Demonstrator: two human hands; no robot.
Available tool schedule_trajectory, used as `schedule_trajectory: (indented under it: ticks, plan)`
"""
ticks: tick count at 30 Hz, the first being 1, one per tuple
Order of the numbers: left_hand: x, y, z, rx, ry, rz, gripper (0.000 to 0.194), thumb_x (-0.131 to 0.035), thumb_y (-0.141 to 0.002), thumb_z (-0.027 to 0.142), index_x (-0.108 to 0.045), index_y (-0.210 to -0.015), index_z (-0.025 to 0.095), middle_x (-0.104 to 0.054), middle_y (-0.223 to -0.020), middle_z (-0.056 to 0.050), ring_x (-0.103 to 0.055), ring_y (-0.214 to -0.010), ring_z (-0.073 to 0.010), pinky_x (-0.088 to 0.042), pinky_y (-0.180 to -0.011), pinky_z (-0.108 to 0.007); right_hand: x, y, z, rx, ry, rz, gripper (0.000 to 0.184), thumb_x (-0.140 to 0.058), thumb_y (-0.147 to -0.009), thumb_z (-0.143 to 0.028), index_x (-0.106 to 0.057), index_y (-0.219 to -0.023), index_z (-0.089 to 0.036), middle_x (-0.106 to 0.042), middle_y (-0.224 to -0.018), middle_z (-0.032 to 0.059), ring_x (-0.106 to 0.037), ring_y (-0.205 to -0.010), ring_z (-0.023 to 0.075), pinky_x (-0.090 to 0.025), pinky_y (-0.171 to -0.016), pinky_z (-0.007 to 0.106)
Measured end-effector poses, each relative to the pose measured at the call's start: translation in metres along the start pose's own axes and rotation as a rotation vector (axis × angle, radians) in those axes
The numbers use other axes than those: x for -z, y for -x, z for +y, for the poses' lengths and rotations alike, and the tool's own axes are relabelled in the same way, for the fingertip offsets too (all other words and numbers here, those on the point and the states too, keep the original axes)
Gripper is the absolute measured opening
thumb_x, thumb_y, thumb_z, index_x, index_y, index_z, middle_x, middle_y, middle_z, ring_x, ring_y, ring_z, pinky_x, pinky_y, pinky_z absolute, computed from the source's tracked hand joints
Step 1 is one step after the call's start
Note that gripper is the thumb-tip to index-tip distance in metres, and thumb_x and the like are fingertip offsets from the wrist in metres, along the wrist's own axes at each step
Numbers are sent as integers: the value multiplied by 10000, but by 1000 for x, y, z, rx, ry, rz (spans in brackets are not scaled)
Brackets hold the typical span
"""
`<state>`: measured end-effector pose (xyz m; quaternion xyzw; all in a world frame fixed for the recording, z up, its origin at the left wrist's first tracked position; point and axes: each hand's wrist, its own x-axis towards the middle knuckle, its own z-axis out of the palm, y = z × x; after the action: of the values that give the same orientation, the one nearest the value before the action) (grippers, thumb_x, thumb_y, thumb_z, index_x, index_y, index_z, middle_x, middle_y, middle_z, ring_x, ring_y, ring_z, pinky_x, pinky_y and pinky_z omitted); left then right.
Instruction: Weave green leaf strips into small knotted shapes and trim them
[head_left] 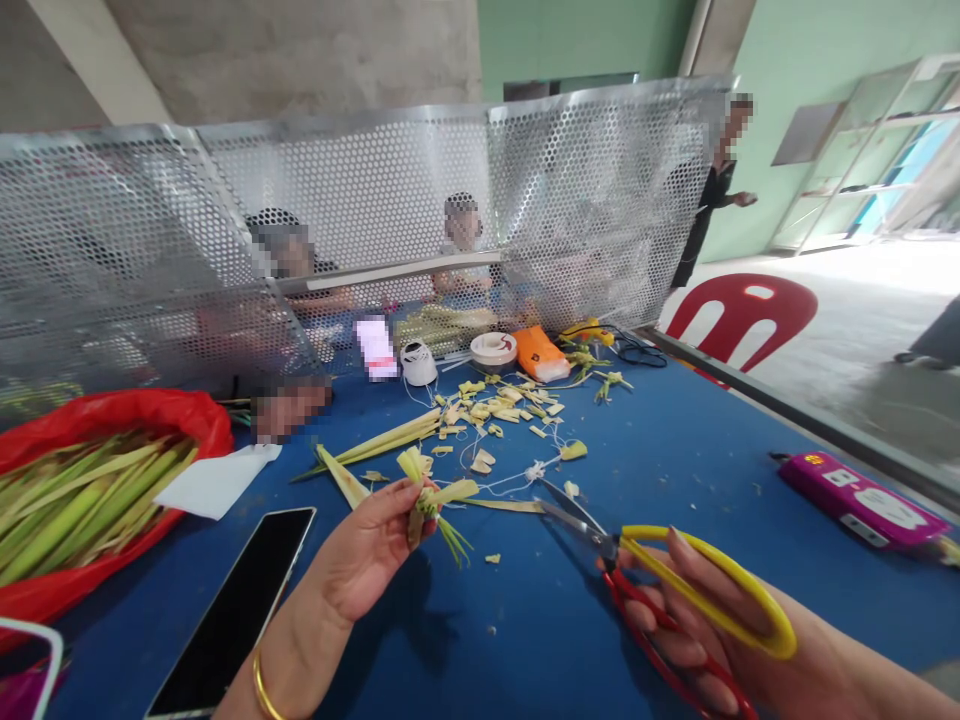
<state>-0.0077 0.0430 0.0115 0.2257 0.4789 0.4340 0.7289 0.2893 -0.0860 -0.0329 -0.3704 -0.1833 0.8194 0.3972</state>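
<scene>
Between the thumb and fingers of my left hand (375,550) is a small bundle of folded pale-green leaf strips (424,500), with thin green ends hanging below. My right hand (697,620) grips a pair of scissors (611,550) with one yellow and one red handle. Their blades are parted and point left toward the bundle, and a long narrow strip (502,506) reaches from the bundle to the blade tips. Beyond my hands, cut leaf scraps (502,400) and white thread (499,487) lie scattered on the blue table (480,660).
A red bag (202,415) of leaf strips and a black-screened phone (232,610) are at left. Along the perforated metal screen (360,190) sit a tape roll (493,350) and an orange packet (540,352). A purple packet (862,500) lies right. Several people are beyond.
</scene>
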Motion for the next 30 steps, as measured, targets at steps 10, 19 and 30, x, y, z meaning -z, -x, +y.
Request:
schedule_trajectory:
  ticks: [10, 19, 30]
  plan:
    - [-2, 3, 1, 3, 1, 21, 174, -557, -833, -18, -700, -781, 67, -700, -695, -69, -673, -568, -132, -599, -571, -250, -16, -41, -14, -60, -213, -18, 423, -521, -873, -596, -578, -894, -178, -539, -707, 16, -406, -450, 54, -280, -350, 130]
    - [3, 6, 2, -22, -26, -9, 125, -612, -803, -4, -712, -789, 70, -715, -734, -81, -680, -604, -139, -604, -595, -242, -15, -62, -31, 25, -266, -34, 363, -522, -925, -483, -594, -1005, -137, -500, -678, -9, -343, -424, 16, -214, -335, 97]
    - [-3, 1, 1, -25, 35, 53, 143, -569, -815, -22, -673, -822, 75, -705, -708, -68, -684, -565, -149, -598, -561, -252, -39, -47, -32, 114, 152, 132, 379, -537, -873, -565, -578, -904, -190, -566, -661, -12, -493, -451, 91, -420, -356, 181]
